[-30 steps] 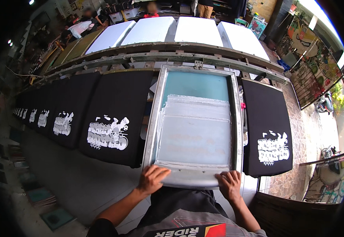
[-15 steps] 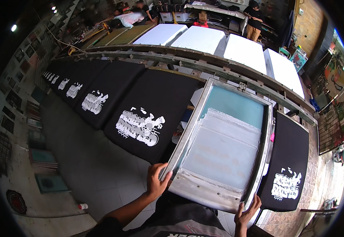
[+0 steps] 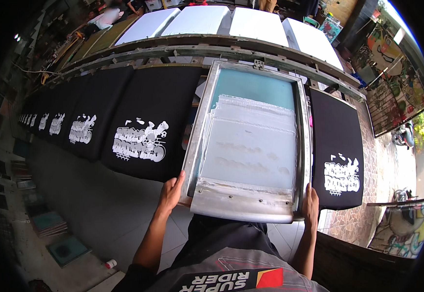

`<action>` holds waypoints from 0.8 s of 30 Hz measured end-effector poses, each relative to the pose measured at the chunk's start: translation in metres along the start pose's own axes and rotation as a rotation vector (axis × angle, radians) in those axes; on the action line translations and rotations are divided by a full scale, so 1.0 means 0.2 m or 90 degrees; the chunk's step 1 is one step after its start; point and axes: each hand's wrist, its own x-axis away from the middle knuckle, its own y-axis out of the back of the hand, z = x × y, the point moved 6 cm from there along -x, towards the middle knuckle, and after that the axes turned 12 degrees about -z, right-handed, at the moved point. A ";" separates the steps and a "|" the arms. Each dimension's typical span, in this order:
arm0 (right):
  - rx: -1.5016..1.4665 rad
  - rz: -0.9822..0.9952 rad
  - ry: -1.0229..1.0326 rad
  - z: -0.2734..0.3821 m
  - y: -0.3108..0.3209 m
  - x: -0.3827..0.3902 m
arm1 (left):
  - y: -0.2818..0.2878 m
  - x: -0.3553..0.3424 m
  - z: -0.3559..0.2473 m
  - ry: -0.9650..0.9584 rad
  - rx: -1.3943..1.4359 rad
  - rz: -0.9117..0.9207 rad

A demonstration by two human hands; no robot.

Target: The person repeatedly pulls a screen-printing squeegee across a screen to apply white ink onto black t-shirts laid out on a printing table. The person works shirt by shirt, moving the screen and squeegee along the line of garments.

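Before me is a screen printing frame (image 3: 300,146), with a metal rim and teal mesh that is mostly coated in whitish-grey ink. My left hand (image 3: 172,193) grips its left rim near the close corner, thumb on top. On the right rim, my right hand (image 3: 311,203) is wrapped round the edge, its fingers partly hidden underneath. A wide metal squeegee (image 3: 241,205) with bolts along it lies across the frame's near end. Black shirts with white prints flank the frame: one black shirt (image 3: 146,97) at left, another black shirt (image 3: 336,131) at right.
Further printed black shirts (image 3: 102,92) run off to the left. Behind a long metal rail (image 3: 173,51) lie several white-covered boards (image 3: 200,20). A person in a light top (image 3: 106,18) is at the back left. Spare screens (image 3: 68,250) rest at lower left.
My right hand has gone from spread fingers by the frame's near right corner to a grip on its right rim. My view has shifted, so the scene sits further left and higher.
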 end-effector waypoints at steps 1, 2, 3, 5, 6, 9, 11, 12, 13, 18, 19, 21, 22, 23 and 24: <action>-0.036 0.025 -0.017 0.11 0.00 -0.01 | -0.01 -0.03 -0.03 0.002 0.002 0.016; -0.068 0.019 -0.029 0.13 -0.02 -0.05 | -0.04 -0.08 -0.04 0.000 -0.001 0.000; -0.102 0.012 -0.038 0.13 -0.06 -0.09 | -0.09 -0.15 -0.03 -0.004 -0.001 -0.019; -0.094 -0.063 -0.029 0.07 -0.11 -0.13 | -0.16 -0.20 0.02 -0.034 0.005 -0.089; -0.096 -0.116 -0.002 0.05 -0.13 -0.11 | -0.18 -0.19 0.03 -0.060 0.009 -0.137; -0.142 -0.162 -0.021 -0.02 -0.09 -0.06 | -0.18 -0.07 -0.05 -0.069 0.028 -0.163; -0.175 -0.193 -0.007 -0.01 -0.03 -0.04 | -0.18 0.02 -0.10 -0.081 0.026 -0.179; -0.136 -0.153 -0.042 -0.07 0.03 -0.04 | -0.20 0.07 -0.11 -0.065 0.008 -0.154; -0.164 -0.157 -0.042 -0.12 0.09 -0.03 | -0.22 0.13 -0.15 -0.074 -0.010 -0.155; -0.192 -0.269 -0.011 -0.46 0.53 -0.11 | -0.56 0.49 -0.30 -0.118 0.037 -0.166; -0.221 -0.275 0.001 -0.56 0.63 -0.14 | -0.67 0.55 -0.32 -0.103 0.045 -0.128; -0.170 -0.357 -0.004 -0.83 0.91 -0.21 | -0.88 0.75 -0.49 -0.106 0.152 -0.064; -0.170 -0.363 -0.030 -0.94 1.04 -0.23 | -0.99 0.83 -0.51 -0.104 0.167 -0.044; -0.174 -0.370 -0.060 -1.03 1.16 -0.25 | -1.10 0.90 -0.53 -0.106 0.179 -0.024; -0.137 -0.397 -0.085 -1.07 1.27 -0.24 | -1.19 0.98 -0.55 -0.107 0.184 -0.013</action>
